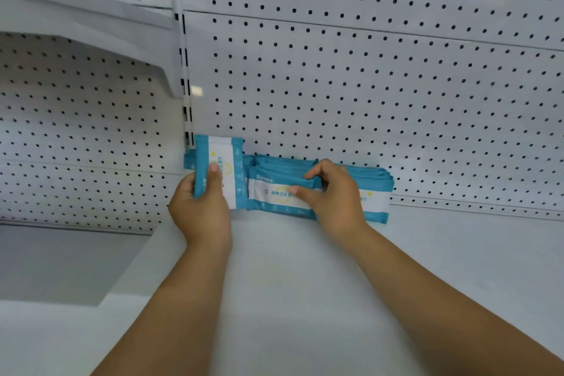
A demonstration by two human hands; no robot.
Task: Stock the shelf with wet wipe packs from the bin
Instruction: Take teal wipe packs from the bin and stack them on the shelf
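Observation:
Several blue-and-white wet wipe packs lean in a row against the pegboard at the back of the white shelf. My left hand grips one pack held upright on its short end, at the row's left end, thumb on its front. My right hand holds the front packs of the row, fingers curled over their top edge and thumb on the front face. The bin is out of view.
A white pegboard back wall rises behind the packs. A slotted upright divides this bay from the left bay, which has its own shelf lower down and another shelf above.

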